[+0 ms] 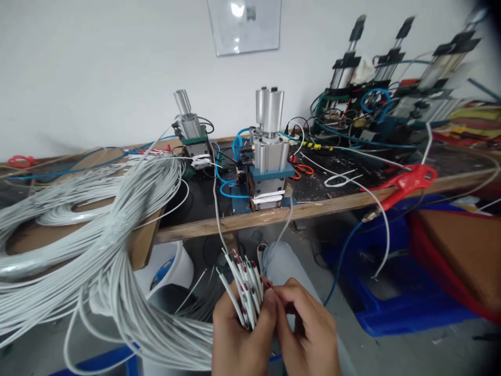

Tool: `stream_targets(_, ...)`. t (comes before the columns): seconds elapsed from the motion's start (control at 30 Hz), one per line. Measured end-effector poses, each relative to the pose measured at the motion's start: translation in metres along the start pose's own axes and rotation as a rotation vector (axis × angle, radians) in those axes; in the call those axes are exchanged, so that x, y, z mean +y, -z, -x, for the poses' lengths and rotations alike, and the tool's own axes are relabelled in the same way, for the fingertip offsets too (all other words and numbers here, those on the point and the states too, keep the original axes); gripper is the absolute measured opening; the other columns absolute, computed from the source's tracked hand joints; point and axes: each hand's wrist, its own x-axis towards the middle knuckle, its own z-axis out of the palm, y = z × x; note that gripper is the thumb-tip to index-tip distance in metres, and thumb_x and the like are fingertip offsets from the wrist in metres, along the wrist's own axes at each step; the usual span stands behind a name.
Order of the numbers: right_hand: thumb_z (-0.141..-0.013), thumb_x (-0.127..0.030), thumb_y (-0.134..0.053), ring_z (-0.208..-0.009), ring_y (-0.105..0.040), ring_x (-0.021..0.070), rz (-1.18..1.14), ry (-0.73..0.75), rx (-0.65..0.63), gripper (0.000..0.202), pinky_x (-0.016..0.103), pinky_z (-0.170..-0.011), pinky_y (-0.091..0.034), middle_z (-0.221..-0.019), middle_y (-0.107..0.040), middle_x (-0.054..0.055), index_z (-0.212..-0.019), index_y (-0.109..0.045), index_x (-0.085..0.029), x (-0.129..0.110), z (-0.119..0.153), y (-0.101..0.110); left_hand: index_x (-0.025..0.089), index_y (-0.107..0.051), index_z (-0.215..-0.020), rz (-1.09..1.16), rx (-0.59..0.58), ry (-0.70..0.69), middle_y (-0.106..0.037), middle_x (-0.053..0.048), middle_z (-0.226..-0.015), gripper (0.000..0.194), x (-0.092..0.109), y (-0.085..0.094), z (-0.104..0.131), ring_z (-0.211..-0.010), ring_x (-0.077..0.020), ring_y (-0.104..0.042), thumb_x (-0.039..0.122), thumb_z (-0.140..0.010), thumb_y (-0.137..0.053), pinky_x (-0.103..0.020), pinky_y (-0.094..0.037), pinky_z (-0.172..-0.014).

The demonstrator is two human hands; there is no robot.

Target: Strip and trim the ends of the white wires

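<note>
My left hand [240, 331] is wrapped round a bundle of white cables [246, 287], their cut ends pointing up and away from me. Small red and dark green wire tips show at several of the ends. Close against it, my right hand [303, 324] pinches with thumb and forefinger at the bundle's right side. Whatever lies between those fingertips is too small to make out, though a reddish bit shows beside them. From the left hand the cables run leftward into a large coil of white cable [125, 219], which hangs over the bench edge.
A silver pneumatic machine [270, 151] stands at the bench's front edge [235, 219], with another machine [189, 128] behind left. A red air gun [407, 183] hangs over the edge at right. Below are a white bucket [182, 266] and a blue plastic stool [385, 308].
</note>
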Motion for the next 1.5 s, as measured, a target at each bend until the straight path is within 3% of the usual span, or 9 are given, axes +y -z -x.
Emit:
stream_targets(0.33, -0.101, -0.012, -0.05, -0.06, -0.059, 0.012, 0.044, 0.16, -0.001, 0.017, 0.022, -0.051, -0.043, -0.071, -0.056, -0.002, -0.091, -0.059, -0.022, -0.025, 0.005, 0.008, 0.018, -0.07, -0.064, -0.032, -0.026, -0.044, -0.062, 0.003, -0.054, 0.014, 0.023, 0.013, 0.018, -0.052, -0.0138, -0.056, 0.028, -0.069, -0.079, -0.021, -0.047, -0.052)
stream_targets(0.53, -0.103, -0.013, -0.047, -0.062, -0.061, 0.011, 0.169, 0.209, -0.229, 0.017, 0.022, -0.058, -0.046, -0.076, -0.058, -0.003, -0.093, -0.056, -0.022, -0.012, -0.011, 0.031, 0.017, -0.063, -0.058, -0.18, -0.181, -0.119, -0.053, 0.004, -0.052, 0.017, 0.018, 0.014, -0.004, -0.051, -0.0114, -0.044, 0.025, -0.069, -0.073, -0.021, -0.038, -0.05)
stream_targets(0.67, -0.104, -0.018, -0.05, -0.067, -0.064, 0.0126, 0.125, 0.162, -0.361, 0.018, 0.023, -0.06, -0.048, -0.078, -0.062, -0.002, -0.089, -0.058, -0.023, 0.001, -0.024, 0.043, 0.017, -0.063, -0.058, -0.204, -0.293, -0.039, -0.051, 0.006, -0.051, 0.012, 0.016, 0.007, -0.022, -0.048, -0.0091, -0.04, 0.019, -0.063, -0.074, -0.019, -0.033, -0.046)
stream_targets(0.83, -0.104, -0.026, -0.052, -0.058, -0.067, 0.0134, -0.302, -0.104, -0.248, 0.013, 0.022, -0.054, -0.055, -0.071, -0.066, -0.002, -0.1, -0.064, -0.023, 0.024, -0.036, 0.034, 0.017, -0.062, -0.058, -0.052, -0.235, 0.103, -0.056, 0.004, -0.048, 0.017, 0.021, -0.016, -0.044, -0.042, -0.0078, -0.043, 0.021, -0.064, -0.077, -0.018, -0.032, -0.042)
stream_targets(0.9, -0.102, -0.021, -0.055, -0.061, -0.071, 0.0145, -0.357, -0.071, -0.185, 0.012, 0.024, -0.055, -0.059, -0.079, -0.072, 0.0, -0.107, -0.066, -0.024, 0.036, -0.042, 0.027, 0.016, -0.062, -0.06, 0.0, -0.226, 0.142, -0.054, 0.005, -0.045, 0.018, 0.021, -0.024, -0.054, -0.038, -0.0049, -0.035, 0.023, -0.067, -0.077, -0.016, -0.025, -0.04)
stream_targets(1.1, -0.095, -0.003, -0.063, -0.098, -0.077, 0.0171, 0.009, 0.475, -0.103, 0.033, 0.029, -0.083, -0.064, -0.105, -0.079, 0.005, -0.121, -0.068, -0.022, 0.065, -0.08, 0.017, 0.015, -0.069, -0.07, 0.168, -0.228, 0.108, -0.045, 0.008, -0.049, 0.019, 0.009, -0.03, -0.084, -0.042, -0.0049, -0.034, 0.027, -0.079, -0.081, -0.014, -0.027, -0.04)
stream_targets(1.2, -0.096, -0.001, -0.061, -0.106, -0.076, 0.0194, 0.065, 0.457, -0.096, 0.035, 0.031, -0.087, -0.064, -0.113, -0.078, 0.008, -0.124, -0.069, -0.02, 0.073, -0.096, 0.013, 0.018, -0.073, -0.088, 0.176, -0.079, 0.024, -0.046, 0.009, -0.045, 0.012, 0.016, -0.031, -0.089, -0.042, -0.0055, -0.037, 0.029, -0.086, -0.077, -0.014, -0.032, -0.043)
stream_targets(1.3, -0.097, -0.005, -0.06, -0.102, -0.077, 0.0218, 0.166, 0.361, -0.044, 0.033, 0.035, -0.084, -0.065, -0.114, -0.078, 0.008, -0.123, -0.07, -0.023, 0.076, -0.106, 0.008, 0.02, -0.072, -0.082, 0.201, 0.034, -0.052, -0.05, 0.008, -0.046, 0.006, 0.03, -0.036, -0.09, -0.039, -0.0057, -0.039, 0.023, -0.083, -0.077, -0.015, -0.032, -0.04)
stream_targets(1.5, -0.1, -0.007, -0.055, -0.097, -0.077, 0.0208, 0.202, 0.313, 0.018, 0.031, 0.034, -0.079, -0.065, -0.11, -0.078, 0.008, -0.124, -0.068, -0.023, 0.076, -0.119, 0.0, 0.023, -0.075, -0.075, 0.249, 0.068, -0.122, -0.049, 0.008, -0.042, 0.008, 0.048, -0.05, -0.095, -0.034, -0.0062, -0.04, 0.027, -0.078, -0.08, -0.017, -0.033, -0.037)
